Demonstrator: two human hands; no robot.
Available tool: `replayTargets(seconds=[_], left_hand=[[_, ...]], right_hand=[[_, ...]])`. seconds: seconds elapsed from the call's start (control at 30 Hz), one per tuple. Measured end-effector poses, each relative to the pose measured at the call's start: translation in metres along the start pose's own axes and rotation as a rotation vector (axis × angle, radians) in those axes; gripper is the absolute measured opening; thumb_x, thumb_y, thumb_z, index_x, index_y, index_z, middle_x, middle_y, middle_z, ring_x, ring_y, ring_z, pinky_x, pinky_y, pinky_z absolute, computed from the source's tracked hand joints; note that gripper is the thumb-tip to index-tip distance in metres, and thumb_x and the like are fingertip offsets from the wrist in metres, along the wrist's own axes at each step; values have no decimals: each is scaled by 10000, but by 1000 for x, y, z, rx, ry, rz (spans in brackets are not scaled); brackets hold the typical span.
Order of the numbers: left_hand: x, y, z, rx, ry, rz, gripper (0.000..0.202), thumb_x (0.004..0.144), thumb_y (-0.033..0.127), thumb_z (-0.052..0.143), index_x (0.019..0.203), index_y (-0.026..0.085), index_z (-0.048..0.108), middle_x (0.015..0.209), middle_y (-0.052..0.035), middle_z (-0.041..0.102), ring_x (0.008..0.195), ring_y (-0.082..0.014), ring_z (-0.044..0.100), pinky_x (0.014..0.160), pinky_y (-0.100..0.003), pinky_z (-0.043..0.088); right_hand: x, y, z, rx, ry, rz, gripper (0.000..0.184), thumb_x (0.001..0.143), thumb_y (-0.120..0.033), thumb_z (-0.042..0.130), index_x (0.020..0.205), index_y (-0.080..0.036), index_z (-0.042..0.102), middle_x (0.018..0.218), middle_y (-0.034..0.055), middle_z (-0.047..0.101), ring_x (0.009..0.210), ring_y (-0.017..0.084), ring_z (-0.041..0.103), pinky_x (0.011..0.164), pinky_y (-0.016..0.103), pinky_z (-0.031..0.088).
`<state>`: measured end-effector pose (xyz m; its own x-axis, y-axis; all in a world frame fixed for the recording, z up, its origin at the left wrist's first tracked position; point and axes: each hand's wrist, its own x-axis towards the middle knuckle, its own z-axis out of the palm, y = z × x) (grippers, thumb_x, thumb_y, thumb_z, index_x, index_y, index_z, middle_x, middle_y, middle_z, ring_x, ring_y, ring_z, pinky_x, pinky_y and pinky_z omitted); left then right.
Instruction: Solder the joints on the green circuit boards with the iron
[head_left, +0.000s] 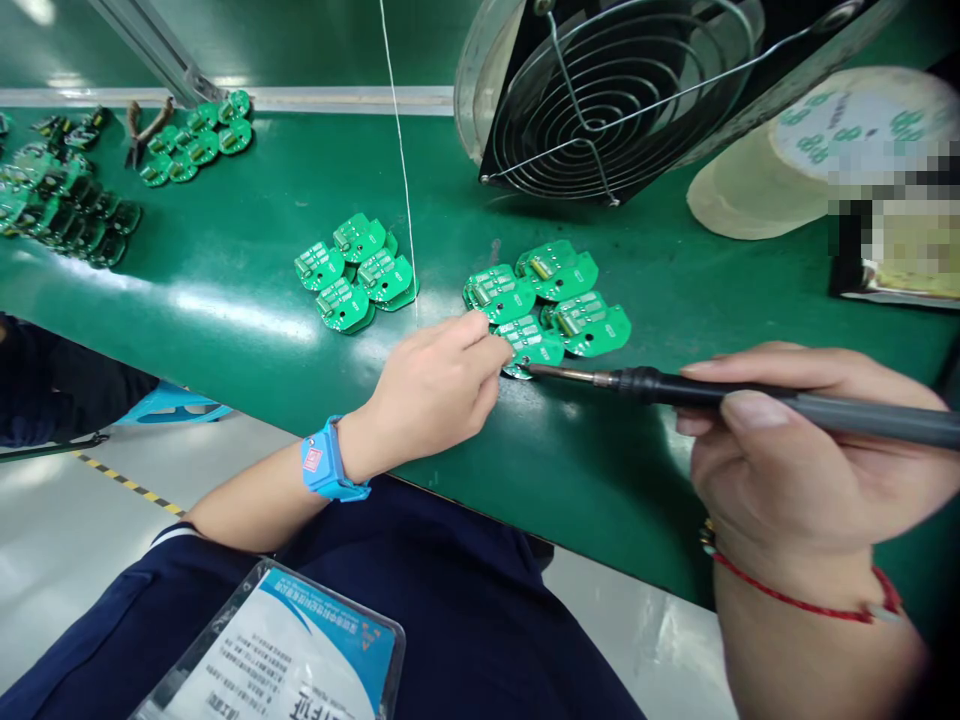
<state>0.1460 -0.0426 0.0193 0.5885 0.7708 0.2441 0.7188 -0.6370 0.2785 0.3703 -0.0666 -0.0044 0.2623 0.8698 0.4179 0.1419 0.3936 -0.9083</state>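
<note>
My right hand (810,450) grips a soldering iron (645,385) like a pen. The iron's tip meets the near edge of a green circuit board (532,342), the closest in a panel of joined boards. My left hand (442,385) is closed in a pinch, its fingertips at that board's left edge. A thin strand of solder wire (397,120) hangs from above and runs down behind my left hand; its end at the fingertips is hidden. Another group of green boards (345,285) lies stacked to the left of the wire.
A fan with a wire guard (592,125) stands behind the boards. Right of it lies a large roll of tape (780,160). Farther left are more boards (199,140), pliers (142,130) and a board pile (67,205). The green bench (247,340) ends near my body.
</note>
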Motion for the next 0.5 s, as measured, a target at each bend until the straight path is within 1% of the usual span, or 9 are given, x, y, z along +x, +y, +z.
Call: replayTargets(seconds=[0.07,0.13,0.2,0.3,0.33,0.4,0.43,0.5], left_hand=[[0,0,0,-5,-16,8,244,941,145,442,879,155,677,794,-41,558,708,-147,511,617,-283,415],[-1,-2,-2,-59,-9,-6,238,949,146,442,909,160,677,820,-42,564,725,-142,529,626,-274,437],[-2,-6,-6,-160,45,-35,228,947,124,446,974,166,669,865,-46,581,781,-140,561,673,-274,478],[0,-12,-14,-303,140,-111,237,931,77,457,1065,180,623,906,-37,596,843,-142,581,746,-306,514],[1,-14,-16,-338,161,-149,228,921,65,462,1053,184,605,894,-28,591,832,-139,578,744,-310,515],[4,-18,-20,-392,180,-215,183,898,51,476,968,191,571,853,-12,568,784,-130,559,712,-301,508],[6,-19,-20,-404,179,-231,165,887,50,481,918,194,555,840,-9,558,760,-125,546,692,-294,502],[10,-19,-21,-404,147,-211,153,870,53,488,854,195,541,836,-11,555,732,-121,524,664,-286,490]], right_hand=[[0,0,0,-8,-2,7,97,730,-270,726,814,-261,774,557,-19,607,427,129,471,377,310,287],[-1,-1,-1,-25,-3,25,87,732,-271,718,802,-258,766,561,-14,605,432,129,472,385,306,297],[-1,-1,-2,-48,-10,39,81,736,-273,707,795,-257,760,557,-13,597,439,134,477,399,309,316],[-2,-1,-2,-58,-10,38,89,735,-271,699,800,-262,760,550,-16,590,441,139,482,409,316,334],[-2,-1,-1,-52,-8,29,93,732,-262,699,800,-262,761,549,-17,592,439,136,481,405,315,331],[-1,-1,-1,-26,4,2,109,721,-237,697,802,-256,766,557,-16,604,429,128,476,383,306,315],[0,-1,-1,-8,16,-14,120,711,-225,696,802,-251,769,561,-15,609,419,122,469,367,300,299],[2,0,-2,22,55,-35,139,685,-218,689,795,-241,772,560,-12,607,397,115,451,336,291,264]])
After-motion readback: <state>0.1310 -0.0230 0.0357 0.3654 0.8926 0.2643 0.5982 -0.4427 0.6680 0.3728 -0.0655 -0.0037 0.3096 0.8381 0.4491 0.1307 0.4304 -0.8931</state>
